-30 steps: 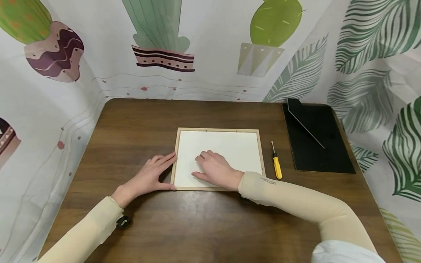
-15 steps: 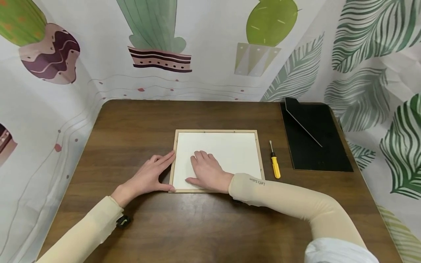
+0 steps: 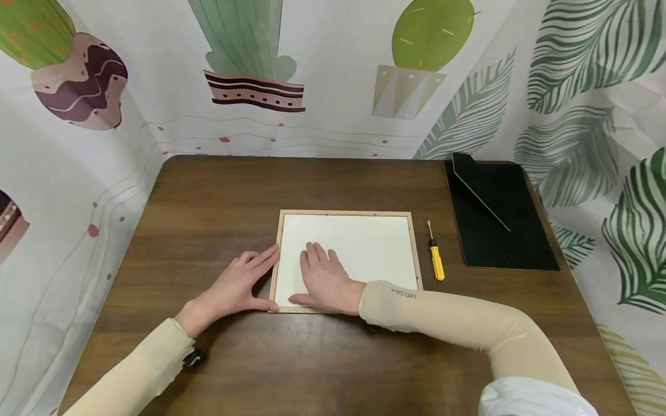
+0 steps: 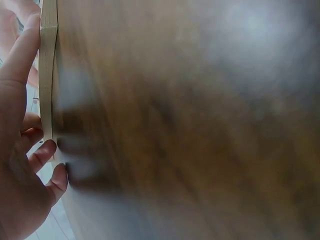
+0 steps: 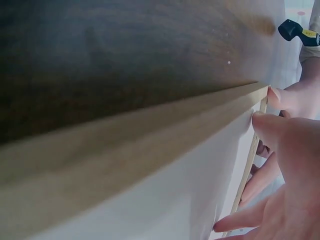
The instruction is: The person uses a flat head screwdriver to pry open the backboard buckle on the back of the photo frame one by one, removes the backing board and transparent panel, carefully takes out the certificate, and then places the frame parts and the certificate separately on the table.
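A picture frame [image 3: 347, 212] with a light wooden rim lies on the brown table, a white sheet [image 3: 374, 242] filling its inside. My right hand [image 3: 326, 283] rests on the left part of that sheet, fingers straight and pointing away from me. At the frame's left side, my left hand [image 3: 236, 286] touches the rim with spread fingers, its thumb at the near left corner. The left wrist view shows the side of the wooden rim [image 4: 47, 65] along that thumb. In the right wrist view, the right hand [image 5: 295, 170] has its thumb tip on the white sheet beside the rim.
A yellow-handled screwdriver [image 3: 437, 261] lies just right of the frame. Farther right is a black backing board [image 3: 510, 248] with its stand leg [image 3: 476, 185] raised. Behind the brown table [image 3: 234, 185] hangs a cloth printed with plants [image 3: 333, 133].
The picture frame has slid a little toward me, both hands going with it. My right hand has shifted left over the white sheet, and its curled fingers have straightened.
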A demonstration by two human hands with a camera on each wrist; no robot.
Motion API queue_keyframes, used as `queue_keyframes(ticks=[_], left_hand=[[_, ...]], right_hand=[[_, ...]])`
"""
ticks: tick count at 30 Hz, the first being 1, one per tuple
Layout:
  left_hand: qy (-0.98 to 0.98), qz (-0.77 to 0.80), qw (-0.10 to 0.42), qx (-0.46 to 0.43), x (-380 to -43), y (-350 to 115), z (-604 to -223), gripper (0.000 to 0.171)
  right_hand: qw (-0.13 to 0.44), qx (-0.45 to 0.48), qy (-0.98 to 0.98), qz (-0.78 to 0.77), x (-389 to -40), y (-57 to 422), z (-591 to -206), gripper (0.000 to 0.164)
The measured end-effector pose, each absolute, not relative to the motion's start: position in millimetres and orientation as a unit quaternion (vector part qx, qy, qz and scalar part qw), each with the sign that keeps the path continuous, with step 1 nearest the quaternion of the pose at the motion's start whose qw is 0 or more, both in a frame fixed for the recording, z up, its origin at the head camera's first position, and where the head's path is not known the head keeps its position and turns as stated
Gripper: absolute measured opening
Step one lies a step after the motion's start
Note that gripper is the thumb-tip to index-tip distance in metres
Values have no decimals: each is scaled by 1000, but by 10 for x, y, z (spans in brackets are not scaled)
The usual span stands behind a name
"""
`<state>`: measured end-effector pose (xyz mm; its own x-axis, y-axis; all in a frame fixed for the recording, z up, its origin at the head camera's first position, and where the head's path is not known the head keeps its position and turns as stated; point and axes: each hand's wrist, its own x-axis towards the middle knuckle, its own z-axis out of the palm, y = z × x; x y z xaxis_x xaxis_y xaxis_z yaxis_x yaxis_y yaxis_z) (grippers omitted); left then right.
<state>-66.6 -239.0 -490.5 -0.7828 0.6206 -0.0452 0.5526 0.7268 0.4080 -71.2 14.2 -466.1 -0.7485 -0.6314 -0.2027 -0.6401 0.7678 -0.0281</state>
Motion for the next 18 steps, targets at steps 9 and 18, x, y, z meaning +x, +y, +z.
queue_keyframes(ticks=[9,18], left_hand=[[925,195,83,317,-579,-2374,-4911,119],[922,194,83,324,-577,-2388,-4930,119]], right_hand=[[142,-329,932,56,-622,102,-4671,112],[169,-297,938,58,-575,92,-4677,110]])
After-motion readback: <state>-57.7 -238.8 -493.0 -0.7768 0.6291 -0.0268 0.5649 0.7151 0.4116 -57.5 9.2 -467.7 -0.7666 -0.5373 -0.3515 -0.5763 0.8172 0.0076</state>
